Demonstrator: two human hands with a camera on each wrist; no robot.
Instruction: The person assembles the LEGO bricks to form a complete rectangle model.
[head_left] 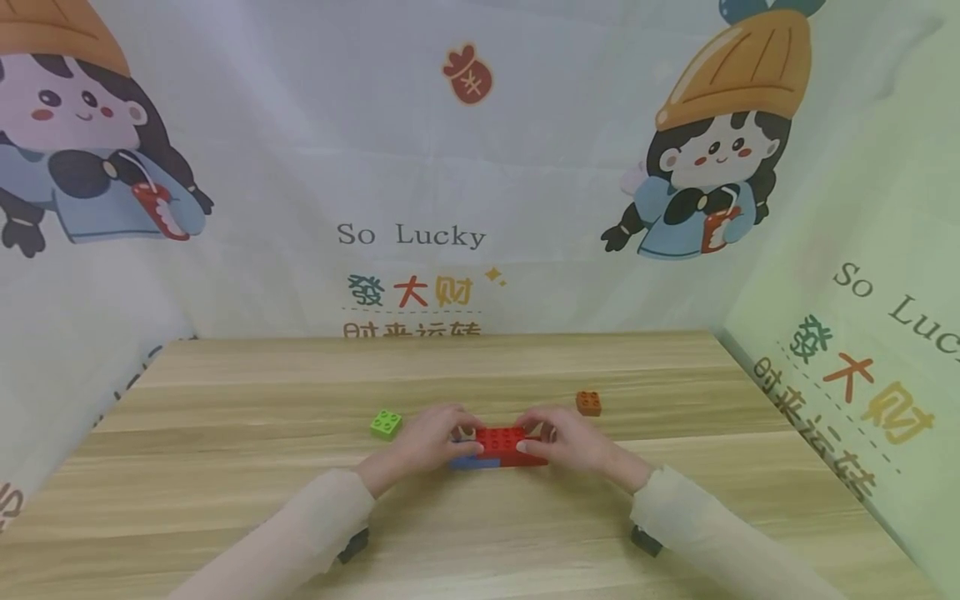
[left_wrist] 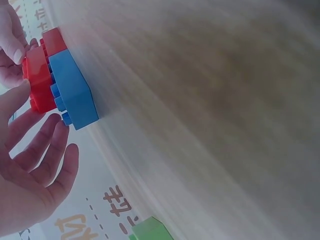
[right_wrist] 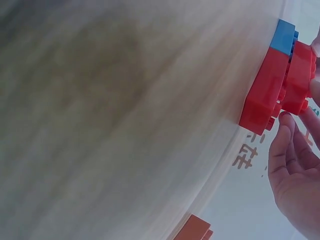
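An upper red brick point(head_left: 501, 442) with several studs lies across a blue brick point(head_left: 474, 463) and a lower red brick point(head_left: 531, 460), which stand end to end on the table. My left hand point(head_left: 429, 437) pinches the upper brick's left end between thumb and fingers. At its right end, my right hand point(head_left: 576, 440) pinches it the same way. In the left wrist view, studs of the blue brick point(left_wrist: 75, 90) show in the gap below the upper brick point(left_wrist: 41, 80). Similar studs show on the lower red brick point(right_wrist: 264, 92) in the right wrist view.
A small green brick point(head_left: 386, 424) lies on the wooden table point(head_left: 480, 533), left of the left hand. Behind the right hand sits a small orange-brown brick point(head_left: 588, 403). Printed cloth point(head_left: 570, 292) hangs around the table's back and sides.
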